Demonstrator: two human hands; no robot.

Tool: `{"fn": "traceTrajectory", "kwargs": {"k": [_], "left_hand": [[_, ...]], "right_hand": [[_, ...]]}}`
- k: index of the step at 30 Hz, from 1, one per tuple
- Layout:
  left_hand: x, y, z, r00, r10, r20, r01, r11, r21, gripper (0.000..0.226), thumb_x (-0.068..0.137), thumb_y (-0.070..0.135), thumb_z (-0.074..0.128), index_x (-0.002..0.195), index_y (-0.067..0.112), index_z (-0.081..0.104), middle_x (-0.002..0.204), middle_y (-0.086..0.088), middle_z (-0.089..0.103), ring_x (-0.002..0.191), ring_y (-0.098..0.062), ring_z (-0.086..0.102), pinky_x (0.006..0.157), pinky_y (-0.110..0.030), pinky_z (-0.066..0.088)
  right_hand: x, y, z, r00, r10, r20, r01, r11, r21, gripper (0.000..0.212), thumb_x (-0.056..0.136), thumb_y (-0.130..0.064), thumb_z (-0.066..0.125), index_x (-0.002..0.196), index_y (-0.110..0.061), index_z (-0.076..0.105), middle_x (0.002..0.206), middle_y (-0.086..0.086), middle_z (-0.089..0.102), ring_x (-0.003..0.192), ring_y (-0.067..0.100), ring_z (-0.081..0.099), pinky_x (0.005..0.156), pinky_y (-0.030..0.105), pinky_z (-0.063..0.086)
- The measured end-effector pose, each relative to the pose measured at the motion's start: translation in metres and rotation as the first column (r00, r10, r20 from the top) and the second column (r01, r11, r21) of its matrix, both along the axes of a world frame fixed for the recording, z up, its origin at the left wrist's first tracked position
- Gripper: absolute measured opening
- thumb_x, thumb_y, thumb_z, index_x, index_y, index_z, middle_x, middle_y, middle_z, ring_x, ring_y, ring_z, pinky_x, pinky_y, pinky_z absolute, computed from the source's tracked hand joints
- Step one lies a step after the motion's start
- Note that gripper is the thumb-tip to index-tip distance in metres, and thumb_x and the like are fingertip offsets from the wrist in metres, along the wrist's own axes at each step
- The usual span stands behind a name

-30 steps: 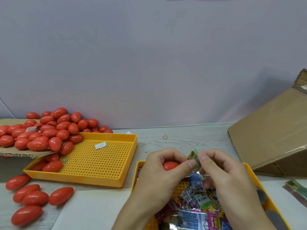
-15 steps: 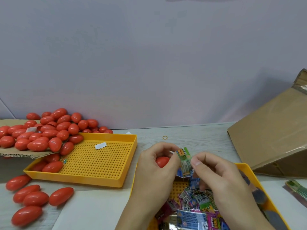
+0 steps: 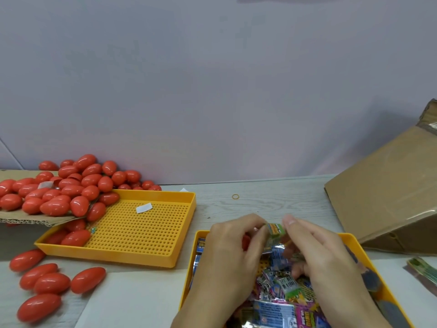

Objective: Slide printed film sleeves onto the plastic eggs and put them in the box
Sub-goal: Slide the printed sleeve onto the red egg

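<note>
Red plastic egg (image 3: 246, 240) gripped by left hand (image 3: 233, 252), right hand (image 3: 316, 249) pinching green printed film sleeve (image 3: 274, 229) onto it (above yellow sleeve tray (image 3: 354, 241)); many bare eggs (image 3: 68, 185) left, brown cardboard box (image 3: 383, 192) beside tray.

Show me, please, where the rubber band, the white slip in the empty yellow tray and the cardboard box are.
rubber band (image 3: 235, 196): head view, on the ring itself, lying on the table.
white slip (image 3: 144, 207): head view, middle of the slip.
cardboard box (image 3: 387, 188): head view, on its sloping brown face.
</note>
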State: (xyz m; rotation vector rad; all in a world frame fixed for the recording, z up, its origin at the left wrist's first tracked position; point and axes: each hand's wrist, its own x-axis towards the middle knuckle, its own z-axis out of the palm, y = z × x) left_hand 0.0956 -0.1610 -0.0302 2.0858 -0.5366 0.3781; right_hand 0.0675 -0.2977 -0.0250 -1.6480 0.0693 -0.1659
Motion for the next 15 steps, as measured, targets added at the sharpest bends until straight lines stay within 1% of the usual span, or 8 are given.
{"fn": "traceTrajectory", "kwargs": {"k": [1,2,5,8,10,11,13,15], "left_hand": [[-0.0005,-0.0007,0.0,0.999,-0.002,0.04,0.0,0.999,0.054,0.022,0.093,0.032,0.051,0.072,0.028,0.055,0.059,0.015,0.051,0.057,-0.007,0.048,0.052,-0.021,0.034],[-0.0004,-0.0014,-0.0002,0.998,0.0,0.067,-0.007,0.996,0.091,0.022,0.093,0.033,0.05,0.071,0.029,0.052,0.058,0.016,0.049,0.057,-0.006,0.047,0.052,-0.018,0.031],[0.001,-0.0011,-0.0011,0.995,0.037,0.089,-0.047,0.992,0.116,0.02,0.092,0.033,0.049,0.076,0.026,0.059,0.062,0.017,0.053,0.063,-0.005,0.052,0.055,-0.018,0.035],[0.0009,-0.001,0.0009,0.992,0.108,0.063,-0.107,0.994,-0.022,0.014,0.087,0.03,0.054,0.083,0.028,0.067,0.068,0.017,0.06,0.063,-0.004,0.055,0.057,-0.015,0.037],[0.0,-0.0013,0.0035,0.993,0.118,-0.013,-0.119,0.981,-0.155,0.012,0.082,0.031,0.057,0.082,0.031,0.069,0.07,0.013,0.063,0.057,-0.006,0.054,0.054,-0.015,0.038],[0.0001,-0.0014,0.0042,0.993,0.105,-0.049,-0.113,0.973,-0.201,0.011,0.082,0.031,0.059,0.081,0.031,0.07,0.069,0.009,0.063,0.055,-0.006,0.053,0.053,-0.019,0.04],[0.0005,-0.0012,0.005,0.992,0.062,-0.107,-0.086,0.969,-0.231,0.011,0.086,0.029,0.063,0.079,0.025,0.07,0.061,0.003,0.061,0.052,-0.005,0.049,0.052,-0.027,0.042],[0.0,-0.0013,0.0054,0.986,-0.009,-0.169,-0.029,0.976,-0.216,0.023,0.094,0.021,0.063,0.072,0.016,0.066,0.052,0.005,0.051,0.05,-0.005,0.041,0.049,-0.025,0.035]], "right_hand": [[0.0005,0.0008,-0.0004,1.0,-0.014,-0.004,0.014,1.0,-0.018,0.053,0.072,-0.064,0.053,0.075,-0.012,0.062,0.058,0.003,0.044,0.053,0.014,0.044,0.059,0.033,0.036],[0.0012,0.0018,0.0,1.0,-0.027,-0.011,0.026,0.999,-0.047,0.047,0.076,-0.061,0.054,0.07,-0.016,0.064,0.055,0.001,0.046,0.05,0.011,0.045,0.057,0.03,0.037],[0.0026,0.0017,0.0001,0.999,-0.048,0.011,0.049,0.996,-0.081,0.032,0.09,-0.041,0.058,0.062,-0.029,0.067,0.05,-0.006,0.051,0.046,0.005,0.045,0.057,0.027,0.039],[0.0013,0.0021,0.0024,0.999,0.005,0.038,-0.002,0.998,-0.059,0.025,0.087,-0.041,0.058,0.067,-0.031,0.069,0.052,-0.009,0.05,0.05,0.004,0.045,0.054,0.019,0.04],[-0.0001,0.0031,0.0049,0.997,0.048,0.068,-0.045,0.998,-0.052,0.027,0.076,-0.053,0.056,0.069,-0.031,0.07,0.054,-0.007,0.049,0.052,0.005,0.045,0.052,0.015,0.039],[-0.0004,0.0034,0.0055,0.995,0.058,0.08,-0.054,0.997,-0.05,0.032,0.069,-0.058,0.053,0.07,-0.031,0.07,0.055,-0.007,0.049,0.052,0.005,0.045,0.053,0.015,0.039],[-0.0008,0.0032,0.006,0.994,0.055,0.098,-0.052,0.998,-0.03,0.037,0.063,-0.061,0.051,0.071,-0.031,0.071,0.055,-0.006,0.05,0.053,0.005,0.046,0.053,0.016,0.04],[0.0002,0.0031,0.0057,0.993,0.042,0.114,-0.042,0.999,-0.005,0.034,0.064,-0.058,0.052,0.07,-0.03,0.071,0.055,-0.007,0.053,0.052,0.003,0.048,0.053,0.015,0.041]]}}
